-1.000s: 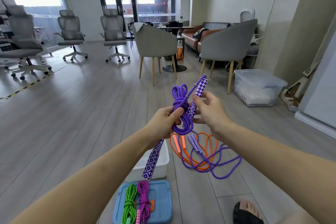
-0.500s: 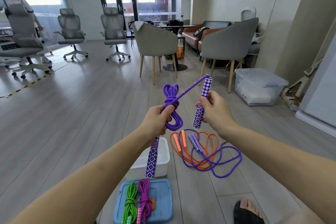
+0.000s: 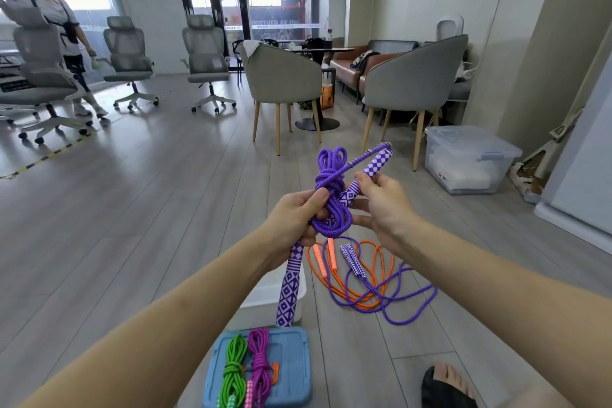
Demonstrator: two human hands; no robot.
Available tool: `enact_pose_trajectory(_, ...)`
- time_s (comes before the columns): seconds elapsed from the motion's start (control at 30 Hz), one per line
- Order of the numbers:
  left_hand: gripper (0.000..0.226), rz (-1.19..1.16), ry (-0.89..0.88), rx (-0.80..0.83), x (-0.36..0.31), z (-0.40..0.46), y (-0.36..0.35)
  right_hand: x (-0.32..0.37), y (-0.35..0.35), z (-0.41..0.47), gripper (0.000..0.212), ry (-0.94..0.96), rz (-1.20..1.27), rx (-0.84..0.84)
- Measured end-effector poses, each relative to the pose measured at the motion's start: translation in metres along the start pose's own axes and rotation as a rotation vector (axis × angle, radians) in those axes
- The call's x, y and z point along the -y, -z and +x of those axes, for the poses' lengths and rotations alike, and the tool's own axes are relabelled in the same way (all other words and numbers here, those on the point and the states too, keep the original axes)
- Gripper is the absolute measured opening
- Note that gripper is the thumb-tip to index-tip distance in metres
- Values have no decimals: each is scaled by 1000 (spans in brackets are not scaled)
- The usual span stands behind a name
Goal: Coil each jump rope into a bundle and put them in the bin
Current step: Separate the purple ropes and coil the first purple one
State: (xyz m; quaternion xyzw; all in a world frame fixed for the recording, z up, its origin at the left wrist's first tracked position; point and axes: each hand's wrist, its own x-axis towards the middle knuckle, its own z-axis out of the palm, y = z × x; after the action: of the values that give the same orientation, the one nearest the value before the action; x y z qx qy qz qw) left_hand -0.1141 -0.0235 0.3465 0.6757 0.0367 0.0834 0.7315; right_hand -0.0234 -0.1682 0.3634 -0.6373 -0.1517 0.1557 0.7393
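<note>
I hold a purple jump rope (image 3: 331, 195) up in front of me, its cord coiled into a bundle. My left hand (image 3: 294, 215) grips the bundle at its middle, and one purple-and-white patterned handle (image 3: 289, 288) hangs down from it. My right hand (image 3: 381, 205) pinches the other patterned handle (image 3: 371, 169), which points up and to the right against the bundle. The white bin (image 3: 265, 298) stands on the floor below my left forearm, partly hidden. An orange rope (image 3: 361, 295) and a thinner purple rope (image 3: 407, 305) lie loose and tangled on the floor beside it.
A blue lid (image 3: 294, 361) near my feet carries a coiled green rope (image 3: 235, 364) and a coiled magenta rope (image 3: 260, 358). My sandalled foot (image 3: 447, 387) is at bottom right. A clear storage box (image 3: 470, 159), chairs and a person at far left stand further off.
My right hand has brought its patterned handle back against the coiled bundle after pulling it out to the right. A person has walked further into view at far left.
</note>
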Motion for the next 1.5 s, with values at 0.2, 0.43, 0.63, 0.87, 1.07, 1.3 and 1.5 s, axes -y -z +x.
enact_pose_trajectory(0.2, 26, 520, -193, -112, -5, 3, -1, 9, -1, 0, 21, -50, 115, -6)
enact_pose_trajectory(0.43, 29, 708, -317, -239, 4, 6, 4, 7, -11, -4, 19, -134, 334, 3)
enact_pose_trajectory(0.63, 35, 593, -376, -283, 7, 8, 0, 8, -14, -5, 22, -222, 516, -18)
enact_pose_trajectory(0.87, 35, 423, -492, -325, 5, 5, -5, 6, -20, -6, 27, -267, 667, 12)
enact_pose_trajectory(1.07, 17, 94, -578, -429, -15, -9, -27, 13, -26, -10, 35, -249, 760, 114)
enact_pose_trajectory(1.3, 10, 70, -497, -468, -23, -6, -23, 26, -24, -14, 29, -247, 711, 189)
enact_pose_trajectory(1.5, 7, 298, -535, -389, -22, -3, -14, 36, -17, -18, 31, -268, 376, 197)
